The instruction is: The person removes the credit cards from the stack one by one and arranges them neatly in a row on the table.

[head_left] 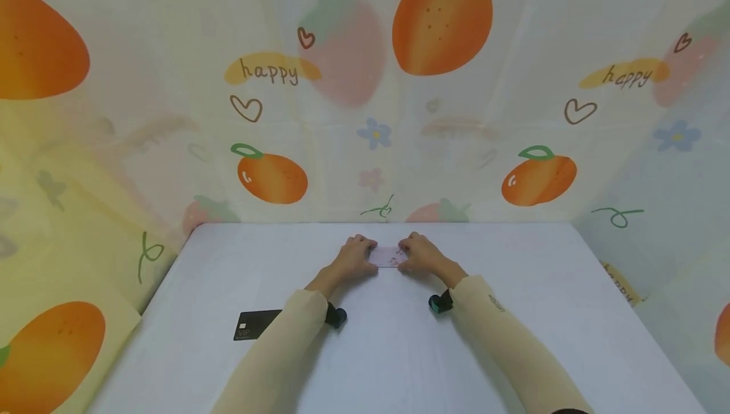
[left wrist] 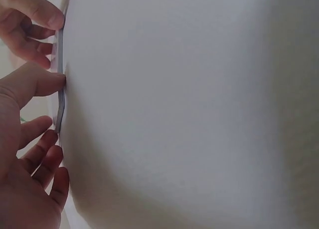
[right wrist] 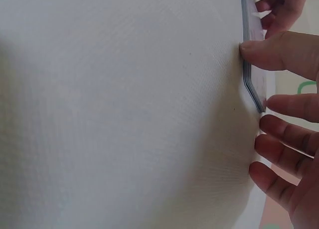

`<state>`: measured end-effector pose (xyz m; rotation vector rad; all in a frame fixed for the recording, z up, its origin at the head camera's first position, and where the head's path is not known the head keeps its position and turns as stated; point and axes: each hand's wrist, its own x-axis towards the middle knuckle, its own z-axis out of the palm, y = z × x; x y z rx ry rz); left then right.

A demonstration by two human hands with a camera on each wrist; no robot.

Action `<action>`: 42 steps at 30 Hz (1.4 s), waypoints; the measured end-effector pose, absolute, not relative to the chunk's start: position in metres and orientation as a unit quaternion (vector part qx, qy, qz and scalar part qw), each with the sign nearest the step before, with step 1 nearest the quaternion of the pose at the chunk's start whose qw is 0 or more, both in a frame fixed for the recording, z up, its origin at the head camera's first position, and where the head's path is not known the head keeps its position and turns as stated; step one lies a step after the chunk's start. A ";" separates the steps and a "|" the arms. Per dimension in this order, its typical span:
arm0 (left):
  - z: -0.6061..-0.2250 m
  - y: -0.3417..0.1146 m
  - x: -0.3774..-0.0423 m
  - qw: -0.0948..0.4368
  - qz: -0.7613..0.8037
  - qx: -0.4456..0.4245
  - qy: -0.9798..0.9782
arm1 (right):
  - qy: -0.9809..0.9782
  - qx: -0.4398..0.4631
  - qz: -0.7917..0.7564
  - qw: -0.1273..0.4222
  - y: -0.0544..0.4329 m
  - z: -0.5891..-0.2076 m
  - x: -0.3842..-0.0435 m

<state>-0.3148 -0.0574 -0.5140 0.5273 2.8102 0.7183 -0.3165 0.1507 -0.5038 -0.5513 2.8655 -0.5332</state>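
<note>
As left hand (head_left: pixel 354 258) and right hand (head_left: pixel 423 255) pinch opposite ends of a pink-topped stack (head_left: pixel 388 257) near the far edge of the desk (head_left: pixel 388 357), their grip likely aligns its layers.

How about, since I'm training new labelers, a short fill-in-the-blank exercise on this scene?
1. Along the near edge of the pink stack, the left hand and right hand each place a ____.
2. The black card bears the letters ____.
3. In the head view, the person's ____ sleeve hides part of that card.
4. The word printed on the backdrop is ____.

Missing words: thumb; VIP; left; happy.
</note>
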 end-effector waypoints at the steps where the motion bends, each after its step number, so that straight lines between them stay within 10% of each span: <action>1: -0.513 -0.058 -0.315 0.096 0.244 0.177 0.949 | 0.961 -0.189 -0.181 0.088 0.151 -0.503 -0.317; 42: -0.520 -0.065 -0.323 0.122 0.302 0.159 0.932 | 0.952 -0.185 -0.225 0.091 0.151 -0.497 -0.315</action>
